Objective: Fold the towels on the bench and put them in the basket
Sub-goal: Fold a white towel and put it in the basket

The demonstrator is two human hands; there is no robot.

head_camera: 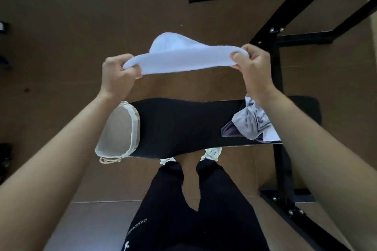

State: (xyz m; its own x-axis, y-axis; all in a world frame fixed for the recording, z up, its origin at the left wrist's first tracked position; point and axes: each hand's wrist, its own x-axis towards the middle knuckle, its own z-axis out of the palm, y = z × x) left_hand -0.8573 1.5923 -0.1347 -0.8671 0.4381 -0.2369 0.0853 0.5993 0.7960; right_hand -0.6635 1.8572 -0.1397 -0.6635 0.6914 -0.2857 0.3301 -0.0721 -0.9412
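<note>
Basket [114, 128] sits on the bench's [179, 126] left end. Your left hand [116, 76] and right hand [255, 67] each pinch an end of the white towel [183, 58], held above the bench. Uneven tension could skew the fold. Crumpled towel [253, 122] near the right edge could slide off.

The only writing stands on the person's black trousers [214, 210]: a short line of white capital lettering [138, 226] runs along the thigh on the left of the view, turned away from the camera. It seems to begin "DAN", and the remaining letters are too small and skewed to read. Just below it sits a small white logo [126, 245], cut by the frame's lower edge and not identifiable.
</note>
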